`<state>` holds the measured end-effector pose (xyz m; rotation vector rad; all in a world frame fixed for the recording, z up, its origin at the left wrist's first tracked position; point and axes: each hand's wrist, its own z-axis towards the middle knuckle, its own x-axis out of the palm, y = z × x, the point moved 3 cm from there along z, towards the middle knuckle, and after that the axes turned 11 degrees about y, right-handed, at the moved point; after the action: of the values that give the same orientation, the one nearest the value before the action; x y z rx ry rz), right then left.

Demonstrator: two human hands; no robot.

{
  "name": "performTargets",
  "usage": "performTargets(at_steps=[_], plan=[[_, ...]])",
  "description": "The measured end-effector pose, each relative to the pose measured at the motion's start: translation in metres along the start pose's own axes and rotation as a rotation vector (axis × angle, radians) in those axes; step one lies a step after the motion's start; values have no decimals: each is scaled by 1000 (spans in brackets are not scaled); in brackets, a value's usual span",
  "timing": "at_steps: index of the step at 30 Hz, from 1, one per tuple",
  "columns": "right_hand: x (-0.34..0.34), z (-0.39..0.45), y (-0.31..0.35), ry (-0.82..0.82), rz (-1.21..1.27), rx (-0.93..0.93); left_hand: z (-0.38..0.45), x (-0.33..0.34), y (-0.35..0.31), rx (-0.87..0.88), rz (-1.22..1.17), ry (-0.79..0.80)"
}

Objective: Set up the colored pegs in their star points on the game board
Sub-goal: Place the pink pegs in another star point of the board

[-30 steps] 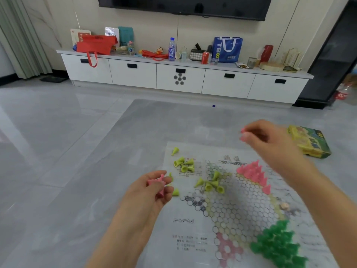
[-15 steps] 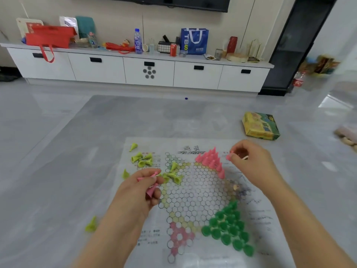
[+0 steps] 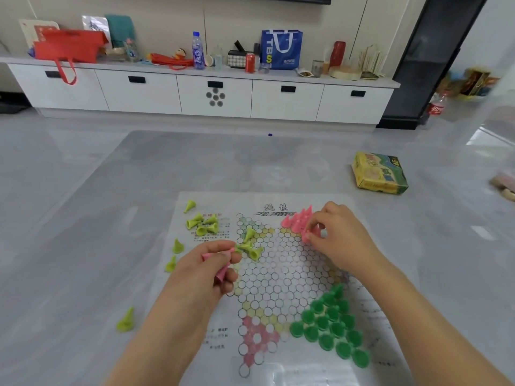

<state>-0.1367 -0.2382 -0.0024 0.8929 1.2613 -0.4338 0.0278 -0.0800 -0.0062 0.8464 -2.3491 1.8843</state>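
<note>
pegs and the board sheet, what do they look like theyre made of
The green pegs look like moulded plastic, slightly translucent and glossy; their round bases catch the light. The pink pegs and yellow-green pegs show the same uniform colour and cone shape, so probably plastic too. The game board seems a thin printed sheet, paper or plastic film; it lies flat with a faint sheen.

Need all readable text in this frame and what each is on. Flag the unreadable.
"TBS": blue tote bag on the cabinet.
"46": yellow-green box on the floor, probably; the rest is blurred.
Game board heading and side print: too blurred.
Water bottle, red can labels: too small.
</note>
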Motion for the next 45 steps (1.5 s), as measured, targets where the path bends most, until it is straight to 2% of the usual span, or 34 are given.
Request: performTargets(at_steps=[7, 22, 25, 27, 29, 32, 39, 45], plan=[[4, 4, -1, 25, -43, 22, -1, -6, 0, 26, 42, -6], [3, -2, -6, 57, -41, 33, 5, -4, 0, -13, -116, -52], [-11, -6, 3, -27, 37, 6, 1, 0, 0, -13, -107, -7], [-22, -10, 21, -61, 180, -53, -2, 3, 0, 2, -83, 29], [-24, -15, 47, 53, 319, -150, -4, 8, 0, 14, -54, 67], [-13, -22, 78, 242, 402, -286, -5, 12, 1, 31, -6, 97], [-3, -19, 89, 259, 486, -314, -3, 12, 5, 26, 82, 86], [2, -17, 83, 276, 586, -249, -3, 12, 4, 32, 50, 88]])
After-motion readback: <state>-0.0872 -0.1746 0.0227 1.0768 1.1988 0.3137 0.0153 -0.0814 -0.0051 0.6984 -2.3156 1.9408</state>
